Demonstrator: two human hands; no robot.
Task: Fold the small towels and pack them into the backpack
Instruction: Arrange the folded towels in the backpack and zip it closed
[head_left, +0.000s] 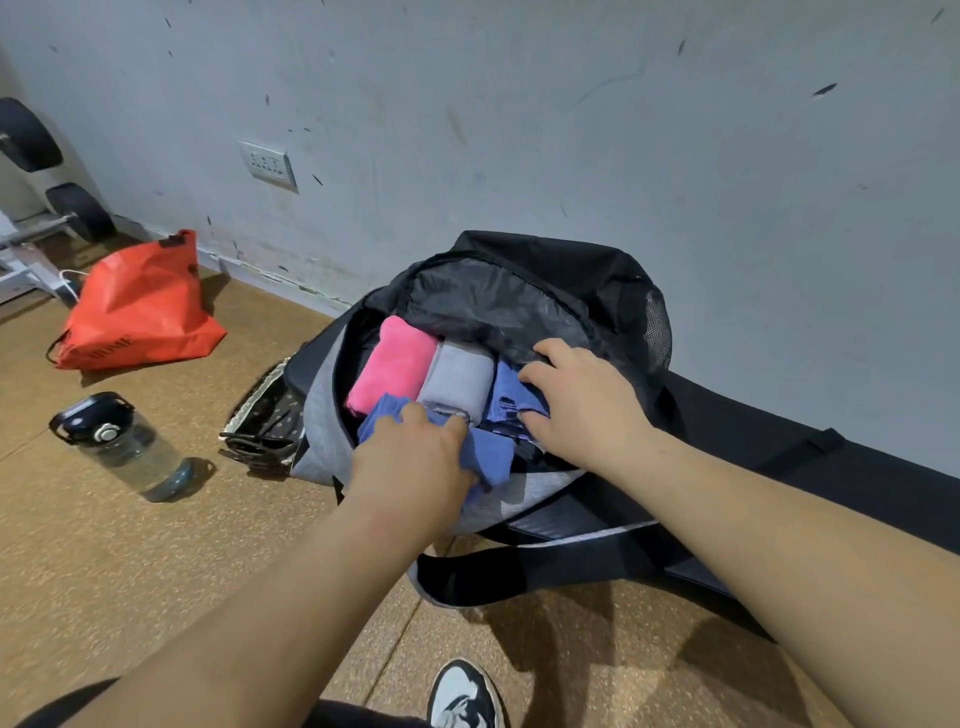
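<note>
Backpack (519, 296), black with a grey front panel, lies on the cork-patterned floor (130, 571) at the foot of a scuffed grey wall (571, 130). Its main compartment is unzipped and gapes towards the camera, and its dark straps trail forward over the floor. A black mat (831, 467) stretches along the wall to the right, partly under the backpack. Far to the left a red bag (135, 312) slumps on the floor, with a dumbbell (78, 210) behind it.

Both bare forearms reach in from the bottom edge. The left hand (415, 457) is at the near lip of the opening, its fingers curled over and grasping a blue towel (488, 457) that hangs half in and half out across the grey panel. The right hand (582, 405) rests deeper inside, its fingers spread and relaxed, pressing on a second blue towel (511, 395) just under the black lining flap.

Inside the compartment a folded pink towel (395, 364) sits at the left, and a folded grey towel (457, 379) lies touching it on the right; the second blue towel is just beside the grey one.

A clear water bottle (124, 447) with a black lid lies on its side on the floor, well apart from the backpack. A black-and-white shoe (465, 696) shows at the bottom edge. A white socket (267, 163) is set in the wall.
</note>
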